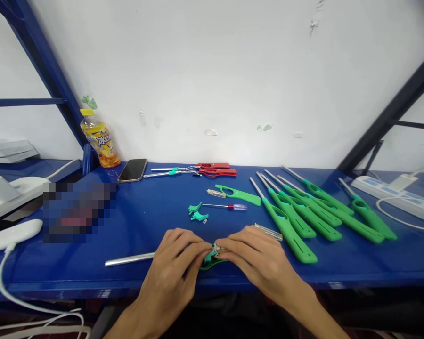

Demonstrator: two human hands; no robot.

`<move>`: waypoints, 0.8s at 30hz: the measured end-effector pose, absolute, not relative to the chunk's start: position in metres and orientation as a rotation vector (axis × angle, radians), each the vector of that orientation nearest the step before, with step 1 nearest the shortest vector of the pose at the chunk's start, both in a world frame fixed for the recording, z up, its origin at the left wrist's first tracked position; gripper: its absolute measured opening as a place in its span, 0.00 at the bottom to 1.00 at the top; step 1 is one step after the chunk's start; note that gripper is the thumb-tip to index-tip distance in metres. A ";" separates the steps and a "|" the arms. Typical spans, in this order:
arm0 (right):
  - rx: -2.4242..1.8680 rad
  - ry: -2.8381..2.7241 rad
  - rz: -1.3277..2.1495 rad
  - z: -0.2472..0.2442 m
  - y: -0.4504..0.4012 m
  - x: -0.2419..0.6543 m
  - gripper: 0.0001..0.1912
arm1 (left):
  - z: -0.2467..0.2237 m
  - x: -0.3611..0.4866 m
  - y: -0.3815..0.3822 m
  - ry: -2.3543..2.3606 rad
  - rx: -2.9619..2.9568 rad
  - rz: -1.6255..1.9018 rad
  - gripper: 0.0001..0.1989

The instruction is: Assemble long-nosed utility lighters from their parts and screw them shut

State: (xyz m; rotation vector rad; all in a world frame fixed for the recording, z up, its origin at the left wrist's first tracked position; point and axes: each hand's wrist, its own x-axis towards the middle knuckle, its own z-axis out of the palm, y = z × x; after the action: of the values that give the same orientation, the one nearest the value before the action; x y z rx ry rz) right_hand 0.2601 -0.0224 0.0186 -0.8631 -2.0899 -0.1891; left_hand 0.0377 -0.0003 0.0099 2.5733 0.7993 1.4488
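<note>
While green lighters (289, 233) lie fanned at right, a half-built lighter (212, 266) sits by the counter's (162, 216) near edge.
The left hand (175, 270) closes its fingers around it, seemingly for steadiness; the right hand (265, 259) pinches a small part (217, 249) against it. A screwdriver (237, 207) lies beyond.

A worker's bare left hand (175, 270) and bare right hand (265, 261) are seen from the back, with slender fingers (194, 248) and rounded knuckles (167, 234). The wrists (298, 287) are narrow and uncovered, and the smooth forearms (321, 315) are bare as far as the lower edge of view. Between them, a dark patch (229, 314) is too dim to tell whether it is clothing.
</note>
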 end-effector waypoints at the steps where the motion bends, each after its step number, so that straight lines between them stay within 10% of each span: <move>1: -0.855 -2.095 -0.195 0.019 -0.022 0.260 0.06 | 0.010 0.038 0.000 0.794 2.573 1.450 0.12; 24: -1.194 -2.081 0.156 0.018 -0.017 0.270 0.11 | 0.006 0.025 -0.010 1.233 2.687 1.313 0.12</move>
State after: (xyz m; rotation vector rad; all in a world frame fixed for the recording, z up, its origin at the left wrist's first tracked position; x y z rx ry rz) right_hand 0.2695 -0.0169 0.0182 -1.1937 -2.0814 0.1563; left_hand 0.0248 -0.0097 0.0058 2.6873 1.2327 1.3129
